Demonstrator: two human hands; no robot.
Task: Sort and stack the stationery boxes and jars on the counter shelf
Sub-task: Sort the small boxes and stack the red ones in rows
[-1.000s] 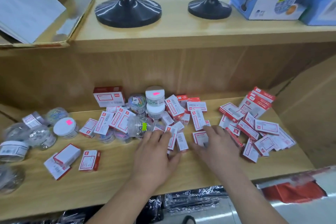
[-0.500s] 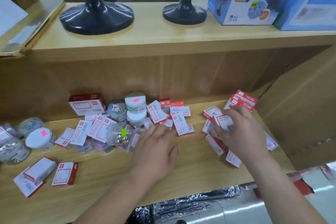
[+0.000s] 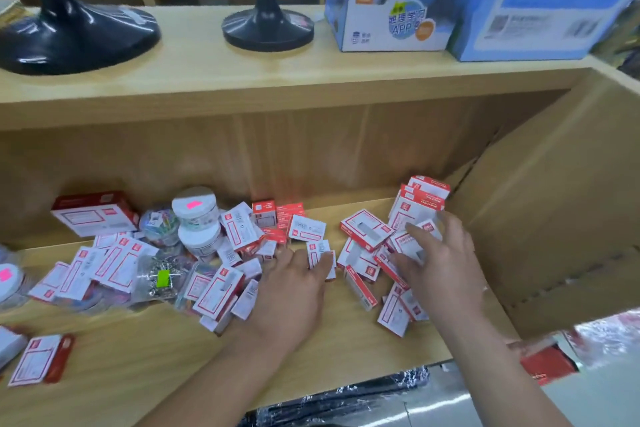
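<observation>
Small red-and-white card boxes (image 3: 363, 232) lie strewn over the pale wood-grain shelf (image 3: 138, 357), from its left edge to the right back corner, with two round white-lidded jars (image 3: 197, 218) stacked near the back edge, left of middle. The left hand (image 3: 291, 295) rests flat, fingers straight on one box; the right hand (image 3: 443, 267) spreads wide over the boxes at the right, and I cannot tell whether it grips one. Bare wood runs along the front edge

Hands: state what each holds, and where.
Left hand lies flat against a small box, holding nothing; right hand spreads over the pile, grip cannot be told.
</observation>
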